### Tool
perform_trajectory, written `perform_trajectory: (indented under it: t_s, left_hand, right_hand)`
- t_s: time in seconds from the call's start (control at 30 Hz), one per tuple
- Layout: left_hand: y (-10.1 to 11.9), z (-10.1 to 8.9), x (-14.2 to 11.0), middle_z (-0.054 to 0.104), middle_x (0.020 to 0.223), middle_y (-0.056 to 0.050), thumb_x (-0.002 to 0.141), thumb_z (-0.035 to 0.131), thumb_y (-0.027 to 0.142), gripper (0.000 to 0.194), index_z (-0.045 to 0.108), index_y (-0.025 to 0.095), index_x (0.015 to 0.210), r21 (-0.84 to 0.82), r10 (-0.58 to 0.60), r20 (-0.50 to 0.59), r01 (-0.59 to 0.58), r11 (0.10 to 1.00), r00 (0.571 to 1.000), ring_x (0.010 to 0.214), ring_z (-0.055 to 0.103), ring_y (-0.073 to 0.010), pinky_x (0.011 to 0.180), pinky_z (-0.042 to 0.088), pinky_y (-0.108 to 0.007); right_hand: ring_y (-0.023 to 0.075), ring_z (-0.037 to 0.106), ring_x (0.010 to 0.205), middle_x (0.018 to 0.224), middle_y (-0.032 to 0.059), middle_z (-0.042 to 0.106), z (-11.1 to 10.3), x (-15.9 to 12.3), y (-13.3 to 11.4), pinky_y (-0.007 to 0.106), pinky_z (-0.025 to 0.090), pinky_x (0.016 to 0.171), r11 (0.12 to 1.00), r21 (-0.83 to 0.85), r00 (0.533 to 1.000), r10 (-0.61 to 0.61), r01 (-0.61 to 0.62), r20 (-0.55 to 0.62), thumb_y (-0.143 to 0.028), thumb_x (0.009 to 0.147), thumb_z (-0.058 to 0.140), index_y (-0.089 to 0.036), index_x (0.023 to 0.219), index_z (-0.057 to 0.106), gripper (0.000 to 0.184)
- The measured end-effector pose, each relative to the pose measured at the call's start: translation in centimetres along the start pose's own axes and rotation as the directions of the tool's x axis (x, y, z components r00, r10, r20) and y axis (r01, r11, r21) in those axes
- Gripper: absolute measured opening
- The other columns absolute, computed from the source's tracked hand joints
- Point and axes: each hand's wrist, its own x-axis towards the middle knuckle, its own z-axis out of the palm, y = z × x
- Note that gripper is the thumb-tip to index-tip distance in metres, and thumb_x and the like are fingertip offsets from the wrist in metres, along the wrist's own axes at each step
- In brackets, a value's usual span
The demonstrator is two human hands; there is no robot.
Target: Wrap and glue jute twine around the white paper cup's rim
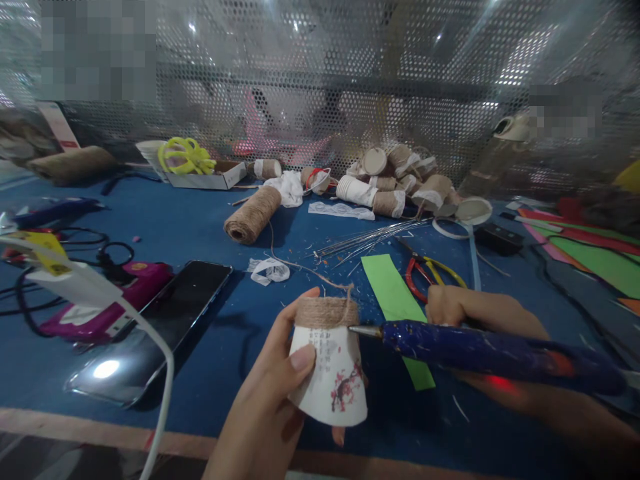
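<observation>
My left hand [270, 393] grips an upside-down white paper cup [333, 373] printed with red blossoms. Jute twine [326, 311] is wound around the cup's upper band, and a loose strand runs from it back to a twine spool [253, 215]. My right hand [480, 313] is wrapped around a dark blue glue gun [480, 350]. The gun's metal nozzle [364, 330] touches the cup just below the twine band. A red light glows under the gun.
A phone [165, 320] and a pink glue gun [120, 293] lie at left, with a white cable [150, 360] nearer me. Red-handled scissors [430, 270], a green paper strip [395, 300] and thin wires [370, 237] lie ahead. Twine-wrapped cups [400, 183] are piled by the mesh wall. Coloured sheets [590, 250] lie at right.
</observation>
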Motion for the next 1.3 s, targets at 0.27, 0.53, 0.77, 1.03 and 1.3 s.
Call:
perform_trajectory:
  t_s: [0.27,0.53,0.77,1.03,1.3]
  left_hand:
    - [-0.6,-0.3,0.5,0.082,0.091,-0.008,0.096,0.071,0.029,0.070,0.037,0.027,0.157,-0.127,0.002,0.014,0.000,0.992,1.000,0.075,0.081,-0.0286,0.041,0.058,-0.023]
    - [-0.4,0.0,0.1,0.081,0.098,-0.007,0.097,0.070,0.027,0.057,0.047,0.030,0.149,-0.138,0.022,0.005,-0.021,0.990,1.000,0.082,0.080,-0.0274,0.046,0.063,-0.023]
    - [-0.1,0.7,-0.1,0.079,0.094,-0.004,0.093,0.076,0.029,0.061,0.046,0.031,0.146,-0.122,-0.019,-0.061,0.011,0.992,0.998,0.069,0.079,-0.0235,0.044,0.058,-0.022]
    - [-0.1,1.2,-0.3,0.076,0.095,-0.006,0.085,0.085,0.037,0.072,0.049,0.030,0.147,-0.092,-0.028,-0.176,0.012,0.996,0.984,0.076,0.078,-0.0254,0.046,0.057,-0.023]
    - [0.1,1.6,-0.5,0.076,0.102,-0.007,0.086,0.084,0.036,0.065,0.055,0.031,0.144,-0.056,0.021,-0.202,-0.033,0.998,0.979,0.080,0.078,-0.0262,0.045,0.057,-0.022]
  right_hand:
    - [0.0138,0.045,0.051,0.063,-0.0064,0.048,0.0,-0.1,0.0,0.028,0.032,0.048,1.000,0.006,1.000,0.009,-0.009,-0.012,-0.023,0.081,0.068,-0.026,0.074,0.041,0.028]
    - [0.0133,0.045,0.051,0.063,-0.0068,0.048,0.0,0.0,-0.1,0.027,0.033,0.048,1.000,-0.001,1.000,-0.006,0.006,-0.008,-0.020,0.080,0.066,-0.027,0.075,0.041,0.027]
    - [0.0127,0.046,0.052,0.063,-0.0074,0.050,0.0,0.1,-0.2,0.027,0.034,0.048,1.000,-0.023,1.000,0.000,0.000,0.000,-0.021,0.079,0.066,-0.027,0.075,0.042,0.025]
    - [0.0111,0.045,0.049,0.061,-0.0086,0.049,-0.3,0.2,-0.5,0.026,0.032,0.046,0.997,-0.073,1.000,0.008,-0.008,-0.009,-0.025,0.078,0.064,-0.027,0.073,0.042,0.022]
    - [0.0107,0.045,0.046,0.060,-0.0085,0.048,-0.4,0.3,-0.4,0.026,0.031,0.044,0.990,-0.139,1.000,-0.002,0.001,-0.012,-0.024,0.079,0.061,-0.027,0.073,0.040,0.021]
